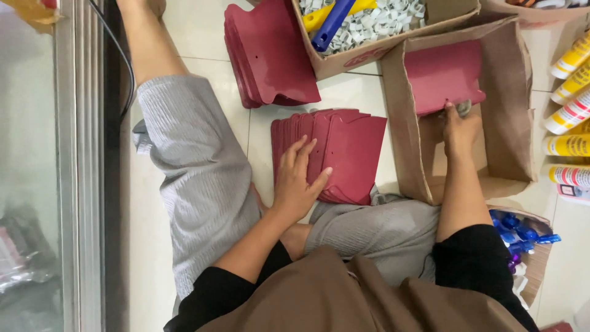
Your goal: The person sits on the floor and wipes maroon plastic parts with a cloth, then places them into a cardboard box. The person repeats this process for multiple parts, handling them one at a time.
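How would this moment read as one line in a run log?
left hand: resting on fanned stack of red flat pieces on floor | right hand: placing red flat piece in open cardboard box

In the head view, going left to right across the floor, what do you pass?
Glass door frame → grey-trousered knee → left hand on the fanned red cards → right hand in the open cardboard box → yellow tubes.
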